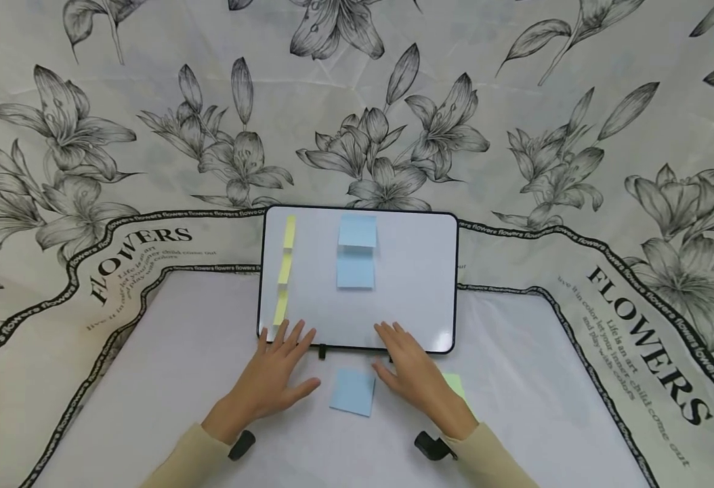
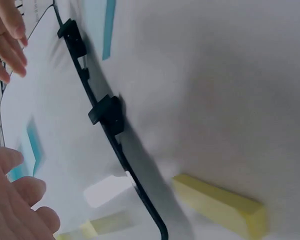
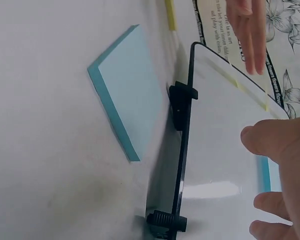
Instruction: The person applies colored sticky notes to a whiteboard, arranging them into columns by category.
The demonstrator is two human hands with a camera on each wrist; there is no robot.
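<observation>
A white board (image 1: pixel 406 285) with a black frame leans back on its small black feet (image 2: pixel 110 115). My left hand (image 1: pixel 278 373) is spread before its lower left corner, fingertips overlapping the edge in the head view. Near the lower middle, my right hand (image 1: pixel 414 373) has its fingers extended and holds nothing. Two blue sticky notes (image 1: pixel 355 271) are on the board, one above the other. Three narrow yellow notes (image 1: pixel 284 268) run down its left side. Between the hands, a blue sticky note pad (image 1: pixel 353 392) lies on the table.
A green note pad (image 1: pixel 454 385) is partly hidden by the right hand. On the table below the board's left part lies a yellow pad (image 2: pixel 215 205), hidden in the head view. Behind the board hangs a flower-printed cloth (image 1: pixel 357 135).
</observation>
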